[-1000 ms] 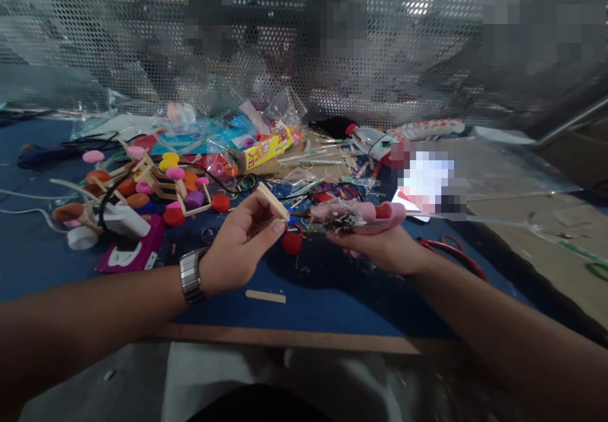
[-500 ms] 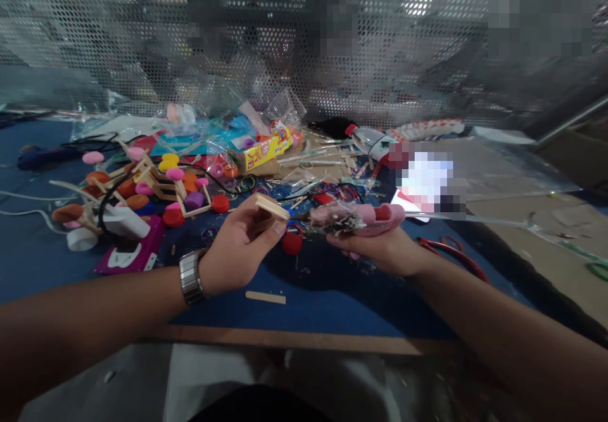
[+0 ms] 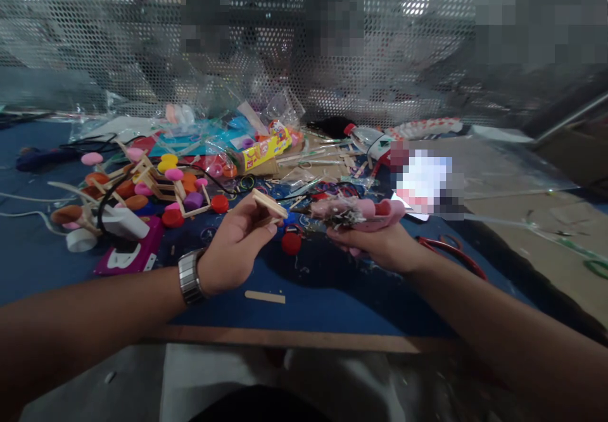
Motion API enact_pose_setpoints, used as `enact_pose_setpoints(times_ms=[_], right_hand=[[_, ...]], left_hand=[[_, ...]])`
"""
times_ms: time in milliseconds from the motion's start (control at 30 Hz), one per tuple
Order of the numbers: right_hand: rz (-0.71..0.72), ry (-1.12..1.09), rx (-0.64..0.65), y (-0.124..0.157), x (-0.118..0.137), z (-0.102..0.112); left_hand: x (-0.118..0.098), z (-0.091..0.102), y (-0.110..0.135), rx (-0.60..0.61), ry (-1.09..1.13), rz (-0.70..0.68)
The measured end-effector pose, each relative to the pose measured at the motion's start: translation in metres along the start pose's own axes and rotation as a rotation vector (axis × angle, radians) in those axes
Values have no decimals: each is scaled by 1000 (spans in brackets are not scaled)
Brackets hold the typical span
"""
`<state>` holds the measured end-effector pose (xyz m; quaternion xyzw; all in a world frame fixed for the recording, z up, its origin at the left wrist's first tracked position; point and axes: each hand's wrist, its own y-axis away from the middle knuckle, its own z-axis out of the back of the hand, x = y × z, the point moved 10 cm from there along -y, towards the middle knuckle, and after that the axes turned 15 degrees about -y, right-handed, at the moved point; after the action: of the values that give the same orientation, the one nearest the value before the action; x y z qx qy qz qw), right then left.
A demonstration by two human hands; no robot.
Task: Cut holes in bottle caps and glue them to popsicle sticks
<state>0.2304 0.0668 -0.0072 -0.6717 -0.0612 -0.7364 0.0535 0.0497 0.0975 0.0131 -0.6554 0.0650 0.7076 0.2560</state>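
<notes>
Between the thumb and fingers of my left hand is a small piece built of popsicle sticks. My right hand grips a pink glue gun, its front crusted with pale, stringy glue. The gun's nozzle points left at the stick piece, a short gap away from it. A red bottle cap lies on the blue table just below the nozzle. Nearer the table's front edge lies a loose popsicle stick.
At the left are stick-and-cap models and a purple power strip with a plug in it. Plastic bags, a yellow packet and a bottle lie behind. A lit phone and red-handled scissors are at the right.
The glue gun's nozzle has drawn back slightly from the stick piece, opening a small gap. My left hand has shifted a little left with the piece tilted.
</notes>
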Motion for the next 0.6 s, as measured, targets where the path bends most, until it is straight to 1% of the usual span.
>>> enact_pose_setpoints(times_ms=[167, 300, 467, 600], right_hand=[[46, 36, 5, 0, 10, -2], [33, 69, 14, 0, 15, -6], [13, 44, 31, 0, 13, -9], [-7, 33, 8, 0, 7, -6]], left_hand=[[5, 0, -1, 3, 57, 40], [7, -1, 0, 12, 77, 55], [9, -1, 1, 16, 71, 45], [10, 0, 1, 12, 51, 51]])
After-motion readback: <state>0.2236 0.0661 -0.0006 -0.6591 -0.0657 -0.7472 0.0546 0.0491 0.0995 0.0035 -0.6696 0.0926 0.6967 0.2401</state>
